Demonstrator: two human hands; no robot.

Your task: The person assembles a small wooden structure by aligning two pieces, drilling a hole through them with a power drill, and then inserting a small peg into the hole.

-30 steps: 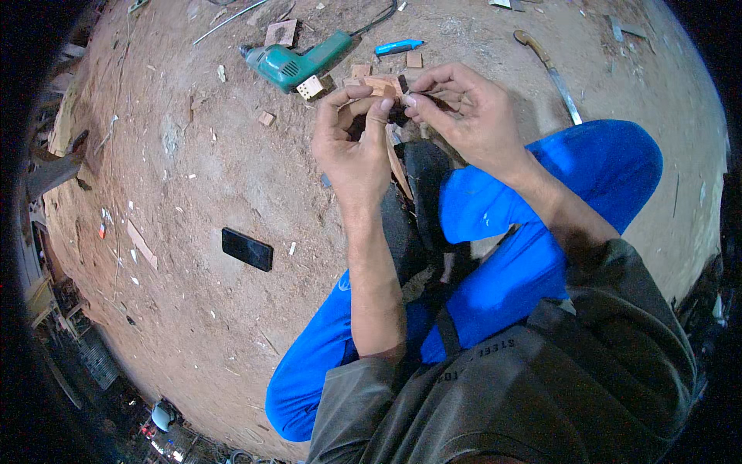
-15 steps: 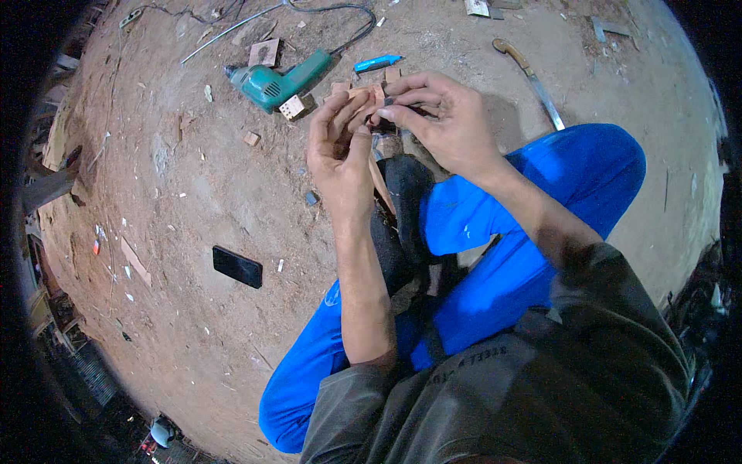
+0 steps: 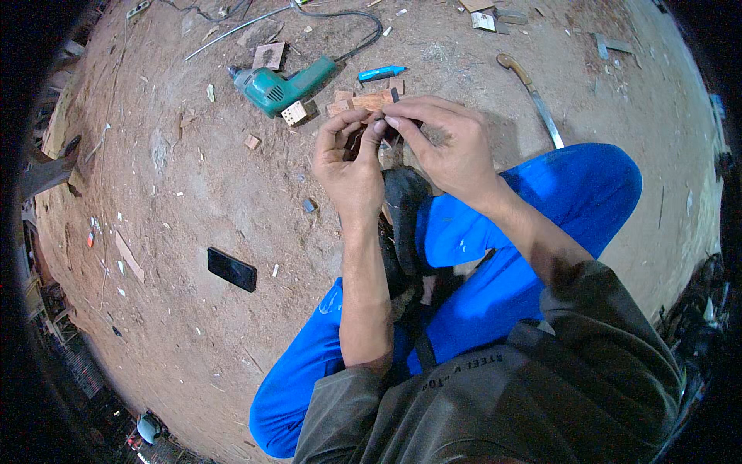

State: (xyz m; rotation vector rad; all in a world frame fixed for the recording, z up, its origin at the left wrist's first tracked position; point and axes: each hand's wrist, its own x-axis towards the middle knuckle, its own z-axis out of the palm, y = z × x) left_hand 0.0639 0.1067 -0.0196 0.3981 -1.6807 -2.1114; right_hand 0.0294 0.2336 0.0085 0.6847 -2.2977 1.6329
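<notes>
Orange-brown, the wooden piece (image 3: 374, 101) shows just beyond the fingertips of our left hand (image 3: 349, 168) and right hand (image 3: 459, 148), near the green drill (image 3: 282, 87). Our fingers bunch nearly tip to tip, though we cannot tell whether either hand clamps anything; for such fine work, we do well to steady both wrists and pinch lightly.

A rough woodworking shop with a dusty brown floor (image 3: 178, 325).
A green power drill (image 3: 277, 88), small wood blocks (image 3: 371, 101), a wooden-handled blade (image 3: 546, 117) and a flat wood strip (image 3: 129, 257) lie on it; the clutter (image 3: 50, 176) along the dark left edge is perhaps timber.
</notes>
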